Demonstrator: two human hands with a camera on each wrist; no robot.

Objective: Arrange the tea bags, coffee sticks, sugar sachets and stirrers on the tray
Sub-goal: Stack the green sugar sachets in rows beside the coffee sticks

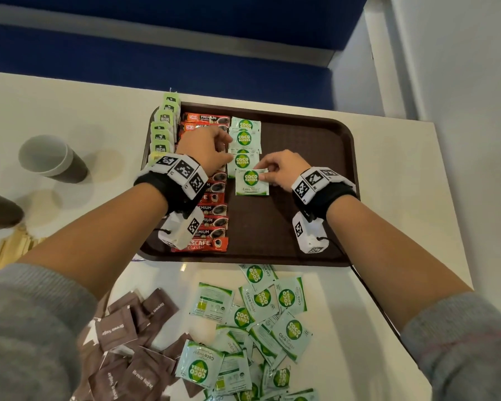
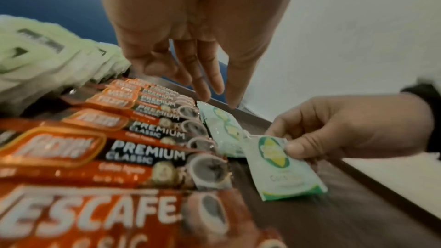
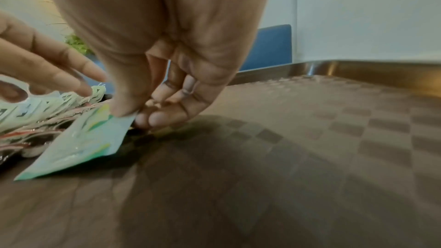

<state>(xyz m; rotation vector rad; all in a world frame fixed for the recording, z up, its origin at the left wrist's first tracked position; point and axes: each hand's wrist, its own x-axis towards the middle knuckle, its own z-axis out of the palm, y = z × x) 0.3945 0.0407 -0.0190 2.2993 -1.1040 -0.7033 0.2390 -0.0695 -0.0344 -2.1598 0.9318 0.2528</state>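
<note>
- The right hand (image 1: pixel 281 169) pinched a green sachet (image 1: pixel 251 182) by its right edge, low over the tray (image 1: pixel 315 169).
- The left hand (image 1: pixel 206 151), fingers loose and holding nothing, hovered over the sachet row (image 1: pixel 245 137).
- Coffee sticks (image 1: pixel 211 209) lay left of that row, tea bags (image 1: pixel 164 131) along the tray's left rim.
- On the table (image 1: pixel 344 299) near the tray lay loose green sachets (image 1: pixel 261 322) and brown sachets (image 1: pixel 128 342); two cups (image 1: pixel 52 159) stood left.

Soft overhead light, wide-angle bending at the edges, both wrist views motion-blurred, a broad hand shadow across the dark brown plastic tray (image 3: pixel 310 139)
</note>
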